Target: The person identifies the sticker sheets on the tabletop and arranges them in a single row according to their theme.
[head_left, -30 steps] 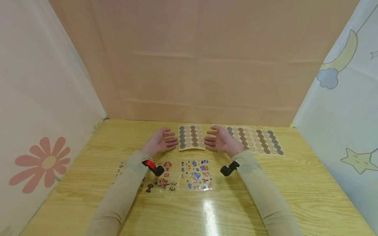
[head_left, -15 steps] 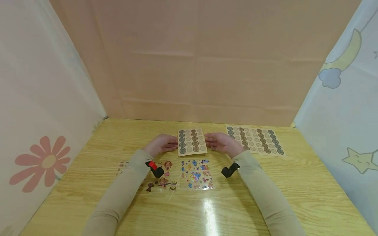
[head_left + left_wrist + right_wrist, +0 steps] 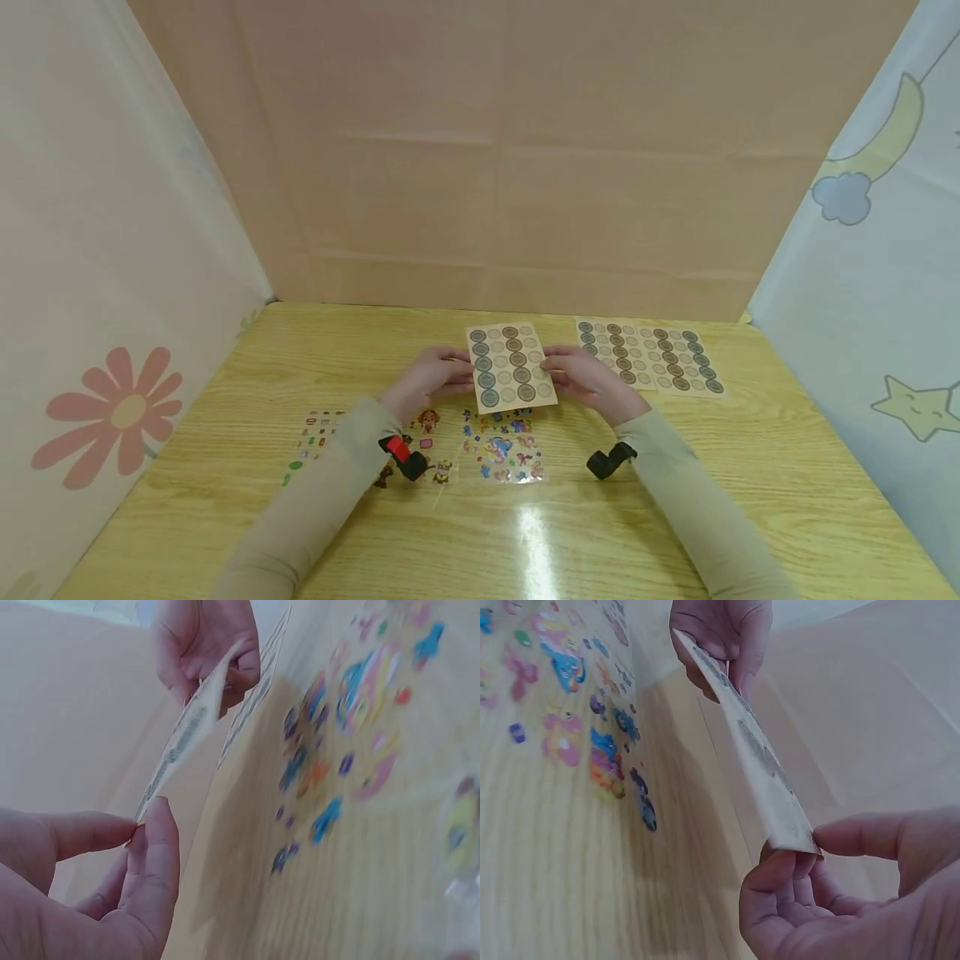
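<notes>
Beige-sleeved arms (image 3: pixel 318 500) are slanting inward; the bare left hand (image 3: pixel 424 382) and bare right hand (image 3: pixel 590 380) (facing each other) are both pinching, thumbs opposite fingers.

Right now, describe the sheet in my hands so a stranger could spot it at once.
Over the table, toward its far edge, find the left hand and the right hand. Between them is the sheet, cream with columns of dark and pale circles. Similar sheets lie flat to its right; this one alone is held up, pinched at both sides.

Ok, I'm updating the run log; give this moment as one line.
left hand: pinches sheet; right hand: pinches sheet; sheet: raised above table
</notes>
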Tool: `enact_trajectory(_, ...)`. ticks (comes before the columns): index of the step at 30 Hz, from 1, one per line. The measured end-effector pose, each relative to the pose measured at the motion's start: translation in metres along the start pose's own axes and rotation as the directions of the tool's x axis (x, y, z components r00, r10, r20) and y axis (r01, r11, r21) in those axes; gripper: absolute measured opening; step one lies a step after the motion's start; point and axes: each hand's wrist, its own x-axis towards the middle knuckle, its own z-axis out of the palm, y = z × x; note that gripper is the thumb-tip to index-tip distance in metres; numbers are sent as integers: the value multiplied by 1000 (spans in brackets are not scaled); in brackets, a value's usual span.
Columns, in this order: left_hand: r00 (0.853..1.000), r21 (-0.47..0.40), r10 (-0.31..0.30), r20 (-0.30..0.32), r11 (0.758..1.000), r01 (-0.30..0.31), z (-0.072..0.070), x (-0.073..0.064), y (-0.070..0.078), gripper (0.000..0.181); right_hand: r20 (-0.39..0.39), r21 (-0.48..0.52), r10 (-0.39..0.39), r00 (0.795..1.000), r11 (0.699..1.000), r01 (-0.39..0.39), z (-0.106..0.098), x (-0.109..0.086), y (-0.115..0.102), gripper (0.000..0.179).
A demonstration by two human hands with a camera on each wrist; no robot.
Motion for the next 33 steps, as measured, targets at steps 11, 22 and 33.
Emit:
enact_trajectory(11, 993, -28, 59, 103, 998, -56, 44, -20, -11, 26, -28, -89, -21, 999, 996, 19, -28, -57, 13, 50)
enact_trajectory(22, 990, -72, 59, 126, 996, -50, 80, -33, -34, 22, -74, -114, -18, 997, 993, 10, -48, -93, 35, 51)
enact_trajectory(33, 986, -71, -8, 169, 997, 20, 96, -42, -40, 31, -99, -102, -15, 995, 995, 5, -58, -111, 51, 55)
